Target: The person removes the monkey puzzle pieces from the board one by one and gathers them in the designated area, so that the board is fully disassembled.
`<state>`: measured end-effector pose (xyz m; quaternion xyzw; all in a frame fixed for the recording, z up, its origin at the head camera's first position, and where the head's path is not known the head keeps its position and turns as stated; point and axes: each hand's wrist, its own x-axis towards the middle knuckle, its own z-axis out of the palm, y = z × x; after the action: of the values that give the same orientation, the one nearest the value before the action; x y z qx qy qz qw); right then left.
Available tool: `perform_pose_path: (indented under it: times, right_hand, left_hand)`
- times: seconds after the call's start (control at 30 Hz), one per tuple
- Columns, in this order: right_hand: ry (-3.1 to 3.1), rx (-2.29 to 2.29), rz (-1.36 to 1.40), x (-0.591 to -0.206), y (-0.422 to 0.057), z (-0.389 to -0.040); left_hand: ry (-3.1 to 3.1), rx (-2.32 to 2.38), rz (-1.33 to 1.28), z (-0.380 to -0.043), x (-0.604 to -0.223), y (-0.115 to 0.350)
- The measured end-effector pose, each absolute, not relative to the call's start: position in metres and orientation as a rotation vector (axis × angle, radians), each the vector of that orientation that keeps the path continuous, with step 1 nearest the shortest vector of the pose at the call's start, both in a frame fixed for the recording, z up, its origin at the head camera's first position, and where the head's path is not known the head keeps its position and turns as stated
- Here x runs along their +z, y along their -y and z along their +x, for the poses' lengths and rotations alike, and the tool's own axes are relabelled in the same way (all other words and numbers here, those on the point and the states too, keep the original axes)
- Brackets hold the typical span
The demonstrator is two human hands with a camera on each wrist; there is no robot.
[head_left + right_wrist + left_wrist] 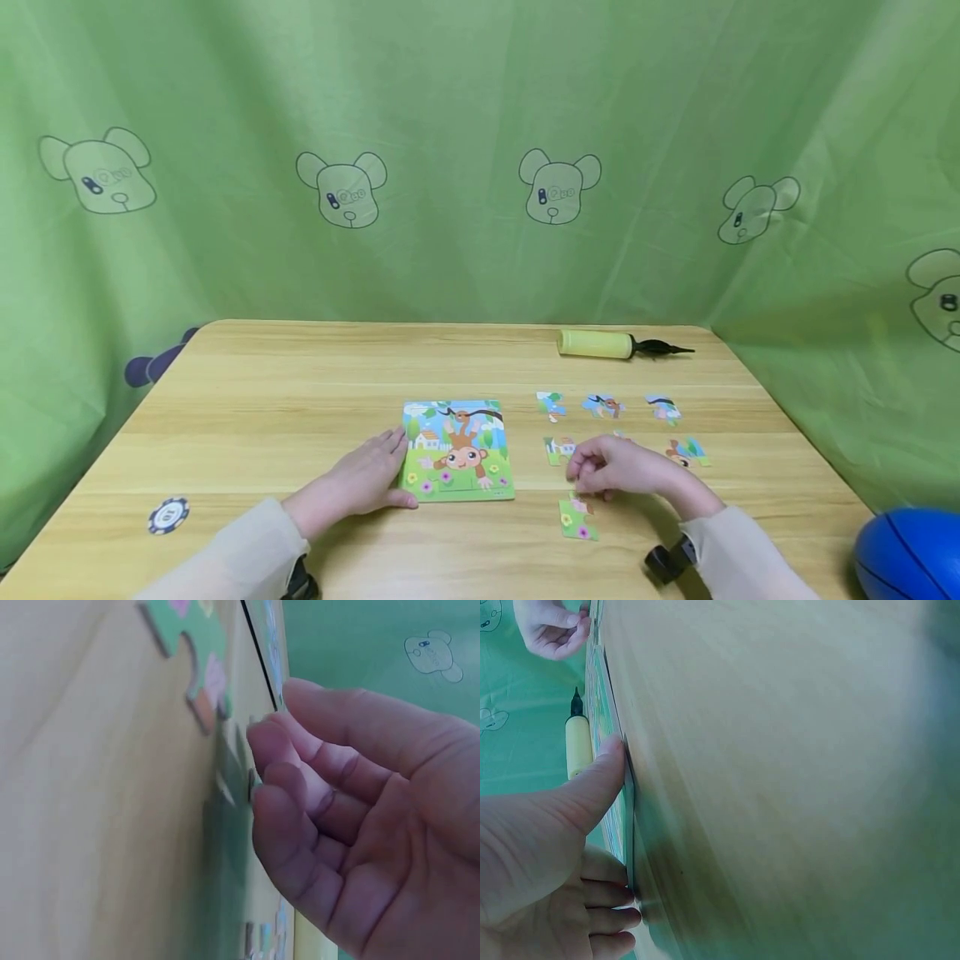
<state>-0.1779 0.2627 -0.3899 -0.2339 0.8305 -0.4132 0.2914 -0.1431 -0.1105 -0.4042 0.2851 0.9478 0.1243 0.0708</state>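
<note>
A square monkey puzzle picture (pixel 457 450) lies flat on the table. My left hand (pixel 367 475) rests along its left side, fingers nearly straight, the thumb (pixel 609 754) touching its near edge. To the right, my right hand (pixel 618 467) is low among loose puzzle pieces, its fingers loosely curled with nothing visible held between them. By its fingertips lies a piece with a house (pixel 557 451); nearer me is a green piece with flowers (pixel 576 521). A monkey piece (pixel 686 452) lies beyond the wrist. The right hand partly covers another piece.
Three more pieces form a row farther back, including a branch piece (pixel 663 408). A yellow hand pump (pixel 596 343) lies near the table's far edge. A poker chip (pixel 168 516) is at the left, and a blue ball (pixel 911 554) at the right corner.
</note>
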Motion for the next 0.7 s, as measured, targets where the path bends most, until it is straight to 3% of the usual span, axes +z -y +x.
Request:
perform_pose_path:
  times: [0.7]
  right_hand:
    - [-2.414,-0.995,-0.906,-0.390,-0.182,-0.194]
  left_hand:
    - [-2.854,0.366,0.827,-0.142,-0.403,0.109]
